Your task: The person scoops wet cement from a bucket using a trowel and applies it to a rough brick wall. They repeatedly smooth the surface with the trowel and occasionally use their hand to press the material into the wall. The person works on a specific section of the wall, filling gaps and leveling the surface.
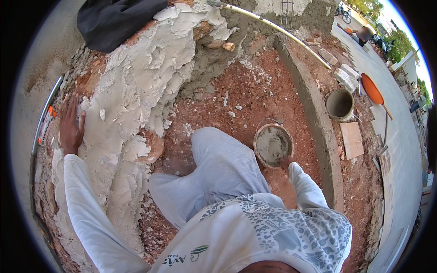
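While the left hand (72, 123) lies flat with its fingers extended on a rough, mortar-smeared wall (136, 86), the right hand (286, 162) touches the near rim of a bucket (292, 142).

The bucket, holding grey mortar (272, 144), stands on reddish soil (246, 107) just right of the bent knee; whether the right fingers grip its rim cannot be told. An orange-and-white package (47, 125) lies left of the left hand; beyond a low cement ledge (315, 118) are another bucket (339, 103), a square board (351, 140) and an orange shovel (372, 88).
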Demonstrator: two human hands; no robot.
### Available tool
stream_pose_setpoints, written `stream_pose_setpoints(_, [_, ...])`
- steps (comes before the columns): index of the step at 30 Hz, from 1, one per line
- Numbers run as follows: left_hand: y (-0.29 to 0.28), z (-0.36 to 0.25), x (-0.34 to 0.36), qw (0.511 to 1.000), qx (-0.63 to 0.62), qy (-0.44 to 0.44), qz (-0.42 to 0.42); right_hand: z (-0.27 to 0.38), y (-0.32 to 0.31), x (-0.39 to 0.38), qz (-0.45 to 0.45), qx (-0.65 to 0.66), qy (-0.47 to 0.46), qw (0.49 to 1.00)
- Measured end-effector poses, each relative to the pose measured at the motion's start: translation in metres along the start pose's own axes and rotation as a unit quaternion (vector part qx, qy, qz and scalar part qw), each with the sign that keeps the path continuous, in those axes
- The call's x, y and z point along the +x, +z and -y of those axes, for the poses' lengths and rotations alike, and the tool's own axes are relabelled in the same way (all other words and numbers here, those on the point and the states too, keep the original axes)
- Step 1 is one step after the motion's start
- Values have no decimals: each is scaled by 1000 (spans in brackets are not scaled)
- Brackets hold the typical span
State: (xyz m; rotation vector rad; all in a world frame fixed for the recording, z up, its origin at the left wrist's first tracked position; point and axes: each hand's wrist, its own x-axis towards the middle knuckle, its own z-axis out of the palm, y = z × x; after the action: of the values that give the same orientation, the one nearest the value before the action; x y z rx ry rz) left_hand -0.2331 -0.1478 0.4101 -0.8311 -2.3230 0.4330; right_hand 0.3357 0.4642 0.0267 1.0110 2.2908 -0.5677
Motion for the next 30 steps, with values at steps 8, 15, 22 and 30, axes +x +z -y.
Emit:
stream_pose_setpoints(8, [-5,10,2,999,-8,33,-16,32,7,-16,-21,286,73,955])
stream_pose_setpoints(15, [1,1,9,998,-22,64,-19,15,64,-50,-100,556,100,819])
stream_pose_setpoints(22, [13,25,1,993,-57,99,-21,36,58,-67,-166,432,70,884])
stream_pose_setpoints(30, [15,22,15,997,-43,58,2,48,63,-37,-231,432,58,870])
